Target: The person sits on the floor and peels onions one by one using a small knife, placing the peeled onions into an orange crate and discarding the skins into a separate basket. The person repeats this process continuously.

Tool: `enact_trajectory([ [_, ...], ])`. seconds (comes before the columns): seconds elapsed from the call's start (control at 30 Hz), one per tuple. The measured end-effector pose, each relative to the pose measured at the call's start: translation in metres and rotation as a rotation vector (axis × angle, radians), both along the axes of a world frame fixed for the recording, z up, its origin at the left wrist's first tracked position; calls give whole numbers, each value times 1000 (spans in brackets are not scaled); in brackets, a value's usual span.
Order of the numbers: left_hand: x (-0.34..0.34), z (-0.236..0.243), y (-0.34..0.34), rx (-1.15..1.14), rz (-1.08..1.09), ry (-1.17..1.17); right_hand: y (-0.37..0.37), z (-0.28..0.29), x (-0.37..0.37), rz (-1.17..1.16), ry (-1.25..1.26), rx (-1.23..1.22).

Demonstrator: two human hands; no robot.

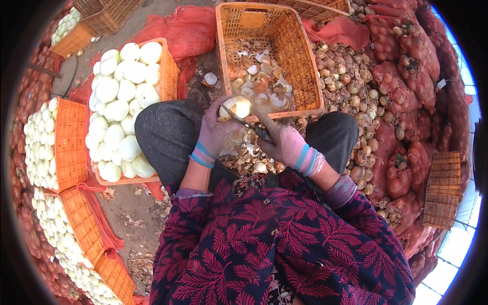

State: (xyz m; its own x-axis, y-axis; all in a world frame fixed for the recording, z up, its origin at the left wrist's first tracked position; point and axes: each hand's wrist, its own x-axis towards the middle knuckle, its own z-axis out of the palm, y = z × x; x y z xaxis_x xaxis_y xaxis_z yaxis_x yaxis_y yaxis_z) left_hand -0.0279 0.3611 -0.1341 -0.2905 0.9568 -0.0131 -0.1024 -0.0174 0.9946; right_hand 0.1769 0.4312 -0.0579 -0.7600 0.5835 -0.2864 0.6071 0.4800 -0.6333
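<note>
My left hand (213, 125), in a pale glove with a blue cuff, is closed around an onion (239, 106) that shows white flesh with a patch of yellow-brown skin. A knife (232, 114) lies with its blade against the onion's lower left side. Its dark handle sits in my right hand (283, 141), gloved and with blue bands at the wrist. My right thumb or finger reaches up to the onion's right edge. Just beyond my hands stands an orange crate (310, 76) with onion skins and scraps on its floor.
At my left, an orange crate (170, 71) is heaped with peeled white onions (116, 110). More filled crates (70, 142) line the far left. Unpeeled onions (351, 86) are piled at my right, beside red mesh sacks (399, 86). Another crate (442, 190) stands at the far right.
</note>
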Motion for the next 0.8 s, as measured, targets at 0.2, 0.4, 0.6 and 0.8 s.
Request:
enact_trajectory([
  [0.2, -3, -8, 1, 3, 58, 7, 6, -16, -6, 68, -52, 196],
  [0.4, -5, -14, 5, 101, 134, -11, 25, -38, -15, 137, 98, 379],
  [0.6, -5, -14, 4, -82, 131, -452, 26, -35, -33, -109, 136, -102],
  [0.8, 3, -9, 8, 16, 165, -517, 42, -77, -24, -262, 416, -307],
])
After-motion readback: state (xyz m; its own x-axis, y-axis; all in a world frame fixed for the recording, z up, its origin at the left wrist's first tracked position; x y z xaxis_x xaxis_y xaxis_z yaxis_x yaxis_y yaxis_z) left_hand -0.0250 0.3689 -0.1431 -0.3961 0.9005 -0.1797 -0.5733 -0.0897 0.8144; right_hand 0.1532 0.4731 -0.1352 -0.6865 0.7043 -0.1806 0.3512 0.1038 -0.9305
